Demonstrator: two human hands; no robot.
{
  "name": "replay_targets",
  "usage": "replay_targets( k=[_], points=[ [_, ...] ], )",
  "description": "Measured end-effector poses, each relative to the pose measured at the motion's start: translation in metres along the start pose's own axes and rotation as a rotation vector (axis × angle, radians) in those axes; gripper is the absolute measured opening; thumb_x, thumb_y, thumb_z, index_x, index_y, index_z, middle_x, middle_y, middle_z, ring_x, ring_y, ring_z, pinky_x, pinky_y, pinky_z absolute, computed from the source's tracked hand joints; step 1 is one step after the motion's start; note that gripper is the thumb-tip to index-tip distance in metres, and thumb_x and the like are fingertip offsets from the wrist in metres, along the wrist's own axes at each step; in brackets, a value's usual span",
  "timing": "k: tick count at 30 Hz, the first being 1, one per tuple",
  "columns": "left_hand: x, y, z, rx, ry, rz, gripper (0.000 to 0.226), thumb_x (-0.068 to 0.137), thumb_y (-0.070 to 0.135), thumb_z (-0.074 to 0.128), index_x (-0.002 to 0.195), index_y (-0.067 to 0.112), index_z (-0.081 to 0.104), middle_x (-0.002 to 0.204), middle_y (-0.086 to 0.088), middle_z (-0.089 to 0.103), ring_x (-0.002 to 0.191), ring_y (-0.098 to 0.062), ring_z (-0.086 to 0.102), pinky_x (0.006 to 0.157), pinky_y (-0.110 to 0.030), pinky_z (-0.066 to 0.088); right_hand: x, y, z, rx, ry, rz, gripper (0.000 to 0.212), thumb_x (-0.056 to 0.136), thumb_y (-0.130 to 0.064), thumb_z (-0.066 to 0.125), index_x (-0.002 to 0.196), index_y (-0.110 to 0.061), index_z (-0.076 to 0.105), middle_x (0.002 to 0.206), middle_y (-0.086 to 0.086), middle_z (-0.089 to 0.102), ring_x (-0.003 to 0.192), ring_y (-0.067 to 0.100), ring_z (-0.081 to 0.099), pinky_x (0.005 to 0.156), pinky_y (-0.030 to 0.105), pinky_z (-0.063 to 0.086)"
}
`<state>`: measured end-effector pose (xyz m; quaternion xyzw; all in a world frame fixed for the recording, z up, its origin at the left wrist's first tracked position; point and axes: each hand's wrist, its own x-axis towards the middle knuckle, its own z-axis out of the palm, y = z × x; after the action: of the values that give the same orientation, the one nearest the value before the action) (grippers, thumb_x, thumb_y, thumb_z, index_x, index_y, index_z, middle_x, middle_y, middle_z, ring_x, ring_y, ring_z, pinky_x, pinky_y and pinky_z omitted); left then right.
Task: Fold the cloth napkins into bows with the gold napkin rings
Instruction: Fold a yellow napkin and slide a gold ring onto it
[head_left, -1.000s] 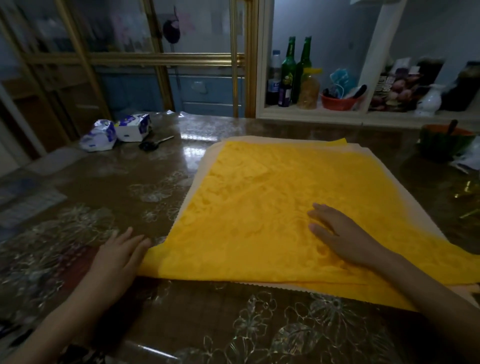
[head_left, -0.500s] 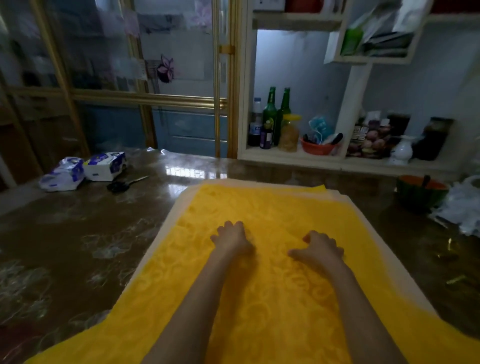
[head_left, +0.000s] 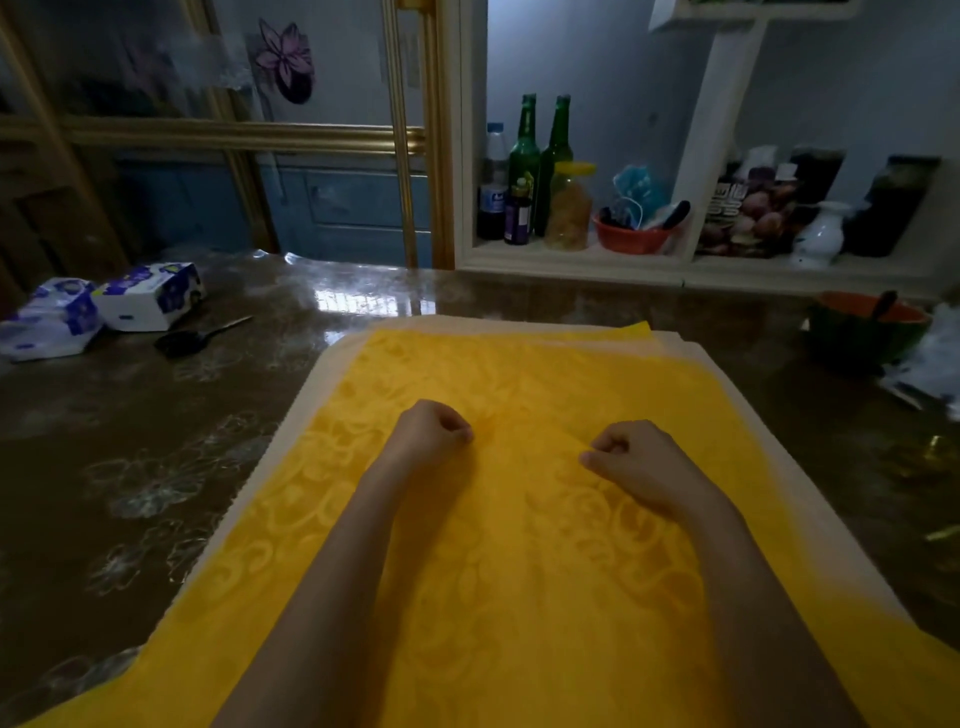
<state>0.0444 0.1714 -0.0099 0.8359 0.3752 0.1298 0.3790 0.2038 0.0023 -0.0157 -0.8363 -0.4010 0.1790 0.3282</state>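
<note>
A yellow patterned napkin lies spread flat on a stack of cream napkins on the glossy brown table. Both my forearms reach over it to its middle. My left hand has its fingers curled, thumb and fingertips pinching the yellow cloth. My right hand, a hand's width to the right, pinches the cloth the same way. Faint creases run in the fabric between the two hands. Small gold-coloured items lie dimly on the table at the right; their shape is unclear.
Two tissue packs and a black-handled tool lie at the far left. A green bowl and a plastic bag sit at the far right. Behind the table is a shelf with bottles and jars.
One second ago my hands lay flat near the napkin's near edge. They have moved to its middle, and their fingers have curled and pinched the cloth.
</note>
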Motion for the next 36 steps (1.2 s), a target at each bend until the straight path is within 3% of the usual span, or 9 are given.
replay_targets(
  k=[6,12,15,17,19,23,26,29,36],
  points=[
    [0.005,-0.003,0.008,-0.009,0.059,0.093,0.005,0.084,0.01,0.068,0.087,0.006,0.068,0.082,-0.008,0.06,0.078,-0.015,0.053,0.064,-0.026,0.037,0.004,-0.003,0.011,-0.019,0.067,-0.004,0.012,0.089,-0.02,0.063,0.087,-0.008,0.063,0.071,-0.002,0.053,0.064,0.01,0.049,0.056,0.026,0.037],
    [0.002,0.002,0.008,-0.187,0.057,0.129,0.021,0.084,-0.009,0.054,0.096,0.001,0.068,0.086,-0.006,0.064,0.071,-0.013,0.057,0.069,-0.028,0.046,0.004,-0.011,0.02,0.033,0.059,-0.022,0.026,0.09,-0.008,0.055,0.116,-0.012,0.059,0.111,0.007,0.058,0.109,0.02,0.053,0.077,0.029,0.043],
    [0.0,0.003,0.005,-0.194,-0.014,0.114,0.033,0.081,-0.014,0.045,0.079,0.009,0.068,0.074,-0.008,0.064,0.064,-0.019,0.055,0.063,-0.03,0.045,0.006,-0.013,0.027,0.027,0.132,-0.066,0.025,0.084,0.004,0.051,0.09,-0.017,0.063,0.095,0.007,0.061,0.092,0.023,0.057,0.073,0.034,0.046],
    [-0.002,0.006,0.006,-0.147,-0.059,0.086,0.037,0.083,-0.008,0.045,0.07,0.018,0.068,0.085,-0.017,0.068,0.073,-0.028,0.058,0.066,-0.032,0.045,0.008,-0.013,0.03,0.002,0.172,-0.077,0.029,0.081,0.008,0.048,0.075,-0.018,0.061,0.086,0.009,0.063,0.08,0.025,0.058,0.067,0.034,0.045],
    [-0.002,0.007,0.007,-0.115,-0.101,0.044,0.027,0.087,0.003,0.052,0.074,0.017,0.072,0.095,-0.015,0.07,0.084,-0.028,0.062,0.07,-0.031,0.047,0.009,-0.012,0.033,-0.065,0.189,-0.083,0.029,0.082,0.005,0.049,0.071,-0.019,0.063,0.09,0.01,0.065,0.079,0.025,0.059,0.069,0.035,0.047],
    [-0.002,0.007,0.007,-0.095,-0.161,0.082,0.011,0.086,0.006,0.063,0.093,0.006,0.071,0.089,-0.006,0.066,0.07,-0.006,0.059,0.064,-0.019,0.046,0.011,-0.011,0.036,-0.181,0.211,-0.085,0.024,0.087,-0.005,0.051,0.075,-0.02,0.066,0.098,0.01,0.062,0.088,0.026,0.058,0.075,0.037,0.048],
    [-0.002,0.004,0.007,-0.048,-0.182,0.098,0.032,0.079,0.007,0.072,0.109,0.01,0.06,0.097,-0.003,0.055,0.086,-0.015,0.053,0.07,-0.025,0.045,0.01,-0.017,0.034,-0.221,0.19,-0.071,0.014,0.088,-0.021,0.055,0.093,-0.02,0.068,0.108,0.005,0.061,0.103,0.023,0.056,0.087,0.04,0.046],
    [-0.001,0.004,0.012,0.021,-0.131,0.129,0.031,0.079,0.013,0.073,0.108,0.012,0.061,0.096,-0.003,0.053,0.086,-0.016,0.051,0.066,-0.023,0.042,0.007,-0.024,0.031,-0.222,0.009,-0.045,0.037,0.085,-0.036,0.063,0.12,-0.027,0.055,0.126,-0.002,0.049,0.122,0.019,0.041,0.105,0.04,0.03],
    [-0.002,0.006,0.017,0.075,-0.036,0.226,0.014,0.081,0.003,0.063,0.093,0.009,0.066,0.088,-0.003,0.059,0.083,-0.015,0.053,0.064,-0.02,0.04,0.006,-0.025,0.043,-0.293,0.18,-0.106,0.018,0.088,-0.029,0.059,0.104,-0.022,0.061,0.111,0.001,0.056,0.111,0.021,0.047,0.092,0.037,0.03]
  ],
)
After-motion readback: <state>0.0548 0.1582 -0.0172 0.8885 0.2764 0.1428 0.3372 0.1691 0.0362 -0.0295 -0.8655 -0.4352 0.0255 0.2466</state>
